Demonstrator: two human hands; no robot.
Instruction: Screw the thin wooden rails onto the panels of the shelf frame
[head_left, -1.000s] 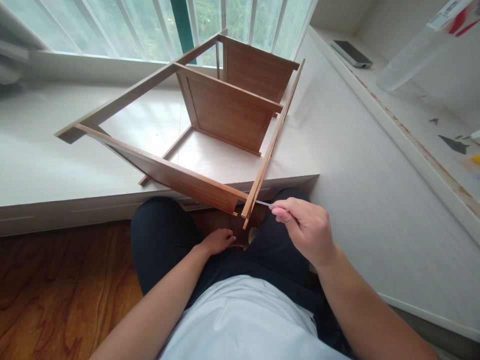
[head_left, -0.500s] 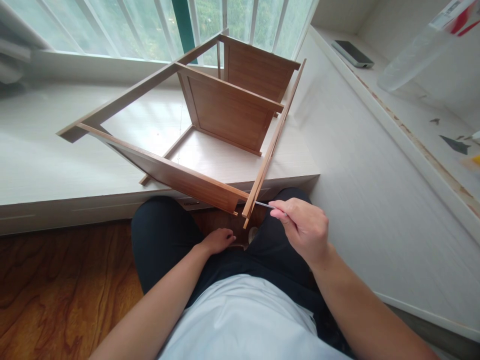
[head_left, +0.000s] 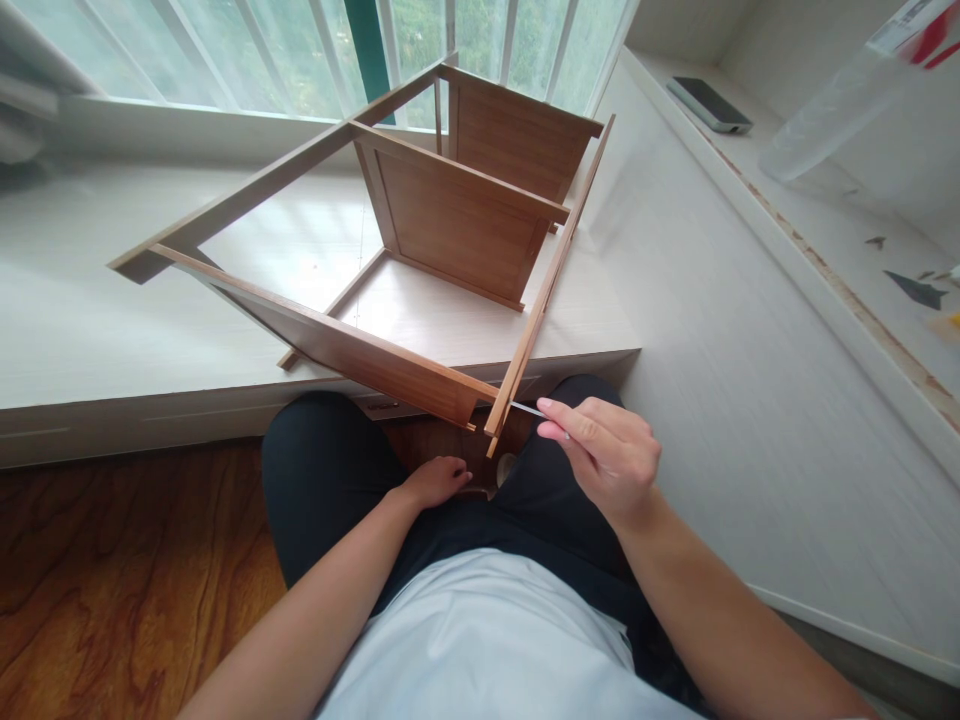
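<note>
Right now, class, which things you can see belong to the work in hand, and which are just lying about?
In use:
wooden frame, resting on the ledge
thin metal tool, pinched in the right hand, tip at the frame's corner
left hand, low under that corner

Lying about:
phone on the shelf
plastic tube

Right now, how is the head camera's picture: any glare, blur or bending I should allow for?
Head view: the window behind is blown out and washes the white sill with glare; the wooden frame and right hand on the thin metal tool stay sharp; straight edges bow toward the corners; the clear tube at top right is smeared; the left hand sits in shade.
</note>
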